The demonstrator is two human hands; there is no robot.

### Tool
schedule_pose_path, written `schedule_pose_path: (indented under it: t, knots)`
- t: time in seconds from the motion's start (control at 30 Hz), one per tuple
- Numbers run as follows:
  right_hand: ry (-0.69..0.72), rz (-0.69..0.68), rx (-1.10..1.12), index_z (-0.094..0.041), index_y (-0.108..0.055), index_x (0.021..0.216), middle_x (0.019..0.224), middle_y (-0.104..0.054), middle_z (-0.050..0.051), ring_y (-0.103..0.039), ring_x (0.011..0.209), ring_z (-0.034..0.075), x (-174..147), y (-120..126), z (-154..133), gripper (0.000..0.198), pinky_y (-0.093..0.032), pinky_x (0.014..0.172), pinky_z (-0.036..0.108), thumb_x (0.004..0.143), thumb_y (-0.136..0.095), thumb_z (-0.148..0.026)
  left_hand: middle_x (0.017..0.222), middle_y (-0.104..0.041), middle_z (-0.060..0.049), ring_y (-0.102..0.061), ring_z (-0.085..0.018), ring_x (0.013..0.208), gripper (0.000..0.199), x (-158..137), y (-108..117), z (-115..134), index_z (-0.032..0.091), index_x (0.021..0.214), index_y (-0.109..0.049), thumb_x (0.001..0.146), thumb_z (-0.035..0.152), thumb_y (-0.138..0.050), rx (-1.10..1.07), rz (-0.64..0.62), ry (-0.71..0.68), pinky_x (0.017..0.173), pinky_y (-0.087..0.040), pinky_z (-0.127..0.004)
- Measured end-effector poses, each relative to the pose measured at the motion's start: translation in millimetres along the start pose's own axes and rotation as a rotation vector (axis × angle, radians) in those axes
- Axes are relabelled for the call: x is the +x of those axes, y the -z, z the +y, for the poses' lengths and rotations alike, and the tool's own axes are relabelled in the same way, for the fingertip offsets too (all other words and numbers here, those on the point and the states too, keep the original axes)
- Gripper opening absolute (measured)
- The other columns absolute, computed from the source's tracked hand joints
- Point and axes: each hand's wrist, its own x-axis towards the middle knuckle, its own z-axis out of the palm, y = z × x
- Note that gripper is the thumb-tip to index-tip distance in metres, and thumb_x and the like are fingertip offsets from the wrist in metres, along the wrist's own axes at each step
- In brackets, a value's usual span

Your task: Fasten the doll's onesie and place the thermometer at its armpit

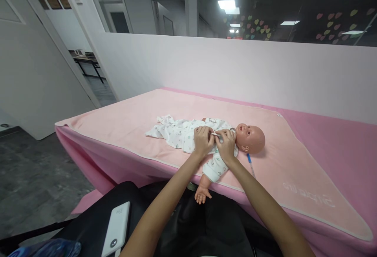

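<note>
A baby doll [255, 138] lies on its back across the pink blanket, its head to the right and one arm hanging over the near edge. It wears a white printed top [215, 167] and trousers [176, 132] of similar cloth. Both my hands meet over its chest. My left hand [203, 139] pinches the front edge of the top. Close beside it, my right hand [226, 144] grips the same edge nearer the neck. The fingertips hide the exact spot where the cloth is held. A thin blue-and-white stick [250, 162] lies below the doll's head.
The pale pink blanket [123, 117] covers a table with a darker pink cloth [344, 139]. A white wall [224, 68] with a window rises behind. On my lap side, a white power bank [117, 227] rests on black fabric. A door [38, 64] stands at left.
</note>
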Motion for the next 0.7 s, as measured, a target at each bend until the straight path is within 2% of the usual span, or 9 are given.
schedule_pose_path:
  t: [0.3, 0.57, 0.7]
  knots:
    - [0.009, -0.002, -0.005, -0.021, -0.063, 0.086, 0.082, -0.059, 0.003, -0.048, 0.081, 0.018, 0.2, -1.6, 1.4, 0.012, -0.032, 0.078, 0.032, 0.081, -0.052, -0.026, 0.076, -0.061, -0.002, -0.050, -0.019, 0.074, 0.012, 1.4, -1.6, 0.3, 0.021, 0.076, -0.052, 0.082, 0.020, -0.041, 0.051, 0.010, 0.003, 0.075, -0.032, -0.035]
    - [0.015, -0.002, 0.008, -0.020, -0.061, 0.078, 0.077, -0.061, 0.001, -0.048, 0.078, 0.017, 1.2, 2.8, -2.7, 0.007, -0.032, 0.077, 0.030, 0.079, -0.055, -0.021, 0.074, -0.059, -0.002, -0.049, -0.019, 0.076, 0.010, 0.4, 0.5, 0.2, 0.021, 0.073, -0.050, 0.073, 0.013, -0.044, 0.022, -0.004, 0.008, 0.075, -0.033, -0.035]
    - [0.016, 0.005, 0.002, -0.020, -0.061, 0.077, 0.076, -0.062, 0.001, -0.049, 0.077, 0.017, 1.2, 2.2, -2.0, 0.006, -0.032, 0.076, 0.030, 0.079, -0.055, -0.021, 0.073, -0.060, -0.001, -0.050, -0.018, 0.075, 0.009, 0.6, -0.4, 0.3, 0.021, 0.073, -0.049, 0.074, 0.013, -0.044, 0.021, 0.026, -0.005, 0.077, -0.032, -0.036]
